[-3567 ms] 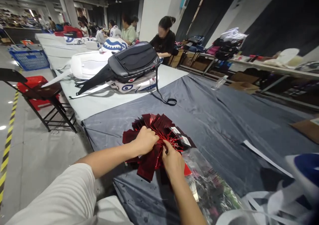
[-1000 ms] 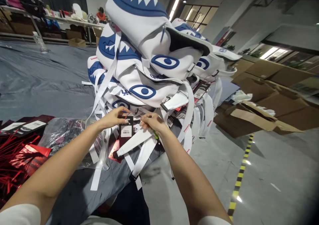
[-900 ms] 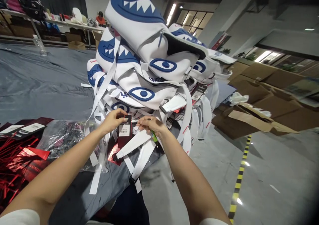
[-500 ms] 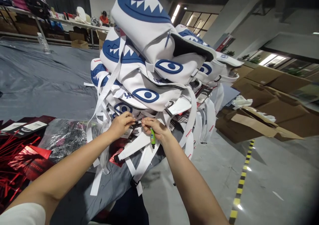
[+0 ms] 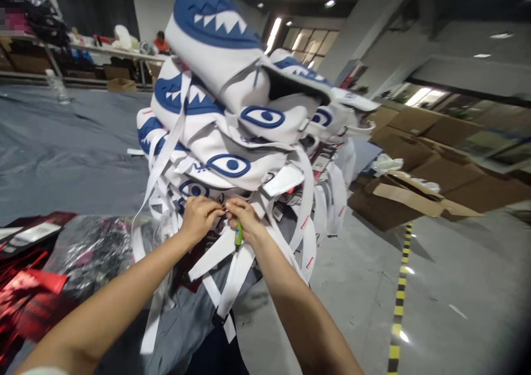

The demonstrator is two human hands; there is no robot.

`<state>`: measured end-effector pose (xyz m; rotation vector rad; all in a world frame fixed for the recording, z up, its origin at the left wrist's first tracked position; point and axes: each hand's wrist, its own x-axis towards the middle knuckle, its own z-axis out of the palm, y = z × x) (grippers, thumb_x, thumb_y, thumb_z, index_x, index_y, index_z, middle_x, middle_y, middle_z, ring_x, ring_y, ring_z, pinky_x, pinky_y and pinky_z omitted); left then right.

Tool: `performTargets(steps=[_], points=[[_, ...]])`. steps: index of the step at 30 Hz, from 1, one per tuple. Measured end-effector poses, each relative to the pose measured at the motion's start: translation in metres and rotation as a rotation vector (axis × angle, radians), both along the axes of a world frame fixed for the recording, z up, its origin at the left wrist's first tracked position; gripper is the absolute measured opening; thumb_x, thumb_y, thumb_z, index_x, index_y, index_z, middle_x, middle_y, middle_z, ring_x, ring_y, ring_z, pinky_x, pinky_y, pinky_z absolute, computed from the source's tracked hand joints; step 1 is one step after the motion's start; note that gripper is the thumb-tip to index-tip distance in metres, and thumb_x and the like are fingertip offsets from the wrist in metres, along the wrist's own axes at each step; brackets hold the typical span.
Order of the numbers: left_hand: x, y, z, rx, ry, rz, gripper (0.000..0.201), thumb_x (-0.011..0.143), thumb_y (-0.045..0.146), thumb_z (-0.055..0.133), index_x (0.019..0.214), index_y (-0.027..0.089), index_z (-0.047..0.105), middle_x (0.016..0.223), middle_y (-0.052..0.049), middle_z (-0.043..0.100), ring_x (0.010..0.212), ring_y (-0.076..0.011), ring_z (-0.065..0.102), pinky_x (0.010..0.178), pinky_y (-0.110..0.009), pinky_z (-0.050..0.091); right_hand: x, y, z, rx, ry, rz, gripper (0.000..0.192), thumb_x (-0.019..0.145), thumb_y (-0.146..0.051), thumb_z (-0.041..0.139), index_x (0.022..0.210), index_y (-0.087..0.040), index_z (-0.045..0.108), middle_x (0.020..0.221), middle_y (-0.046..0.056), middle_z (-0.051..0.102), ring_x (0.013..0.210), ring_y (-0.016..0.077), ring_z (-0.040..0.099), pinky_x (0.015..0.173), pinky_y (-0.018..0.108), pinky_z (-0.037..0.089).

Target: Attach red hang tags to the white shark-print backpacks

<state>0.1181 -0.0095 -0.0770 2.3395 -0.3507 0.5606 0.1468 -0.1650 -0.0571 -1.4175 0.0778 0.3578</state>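
At the far left edge, red foil hang tags [image 5: 25, 292] lie fanned on the grey table cover [image 5: 53, 154], with a crumpled clear plastic bag [image 5: 91, 250] just to their right. Next along, white webbing straps [image 5: 160, 159] trail down from a tall stack of white shark-face backpacks [image 5: 232, 115], printed with blue eyes and toothed mouths, which stands at the near corner of the table. The left hand [image 5: 198, 218] reaches in from the lower left to the foot of that stack, its fingers bent and pinched together at the tips on something small and dark; the picture is too blurred to tell what that piece is. Its fingertips meet those of the right hand [image 5: 244, 217], which comes in from below, also pinching at the same spot among the straps, while a small green lighter [image 5: 238, 235] is tucked under its curled fingers and sticks out downward from the palm. Below both hands a padded white shoulder strap [image 5: 215, 253] slants down over the table edge. Further right, more straps and a few dark tags [image 5: 321, 162] hang off the far side of the stack. Beyond them, flattened cardboard boxes [image 5: 410, 192] lie on the grey floor [image 5: 456, 286], and a yellow-and-black floor stripe [image 5: 398, 303] runs toward the lower right.
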Motion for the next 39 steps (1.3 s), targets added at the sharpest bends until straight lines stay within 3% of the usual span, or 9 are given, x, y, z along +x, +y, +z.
performTargets(steps=[4,9,20,25,32,39], points=[[0.003,-0.001,-0.007,0.116,0.042,0.028,0.020,0.094,0.027,0.058,0.095,0.025,0.078,0.092,-0.005,0.077,0.093,-0.0250,0.063,0.084,-0.040,0.035,-0.003,0.008,-0.004,-0.013,-0.039,-0.051,0.035,0.059,-0.041,0.081,0.073,-0.019,0.058,0.046,-0.007,0.052,0.039,0.0054,0.039,0.037,0.017,0.024],[0.007,-0.002,-0.013,0.069,0.098,-0.008,0.027,0.095,0.030,0.051,0.099,0.025,0.077,0.101,-0.005,0.077,0.098,-0.0252,0.065,0.090,-0.041,0.038,-0.002,0.010,-0.010,-0.034,-0.067,-0.105,0.032,0.064,-0.043,0.077,0.075,-0.019,0.059,0.045,-0.008,0.051,0.037,0.0050,0.037,0.037,0.018,0.023],[0.003,0.000,0.001,0.090,0.208,0.009,0.031,0.090,0.038,0.048,0.093,0.024,0.076,0.094,-0.005,0.076,0.095,-0.0255,0.066,0.089,-0.038,0.041,-0.011,0.016,-0.012,-0.110,-0.078,-0.132,0.009,0.077,-0.023,0.066,0.073,-0.019,0.059,0.040,-0.010,0.047,0.033,0.0054,0.031,0.037,0.019,0.022],[0.005,0.002,0.002,0.064,0.244,-0.003,0.036,0.084,0.045,0.048,0.091,0.026,0.077,0.094,-0.006,0.077,0.096,-0.0277,0.066,0.089,-0.039,0.045,-0.008,0.016,-0.012,-0.053,-0.046,-0.167,0.005,0.079,-0.021,0.063,0.075,-0.020,0.060,0.043,-0.009,0.048,0.037,0.0067,0.037,0.039,0.019,0.027],[0.007,0.007,-0.009,0.017,0.340,0.066,0.041,0.077,0.057,0.053,0.090,0.026,0.077,0.092,-0.005,0.078,0.090,-0.0286,0.070,0.077,-0.035,0.055,-0.007,0.019,-0.021,0.085,-0.016,-0.164,0.015,0.077,-0.012,0.066,0.066,-0.021,0.061,0.042,-0.009,0.046,0.040,0.0074,0.041,0.045,0.019,0.033],[0.003,0.000,0.005,0.027,0.424,0.174,0.038,0.073,0.059,0.058,0.085,0.028,0.075,0.072,0.000,0.075,0.079,-0.0290,0.072,0.061,-0.032,0.054,-0.011,0.015,-0.015,0.190,-0.002,-0.150,0.024,0.076,-0.007,0.068,0.060,-0.021,0.056,0.042,-0.010,0.045,0.039,0.0068,0.040,0.044,0.018,0.034]])
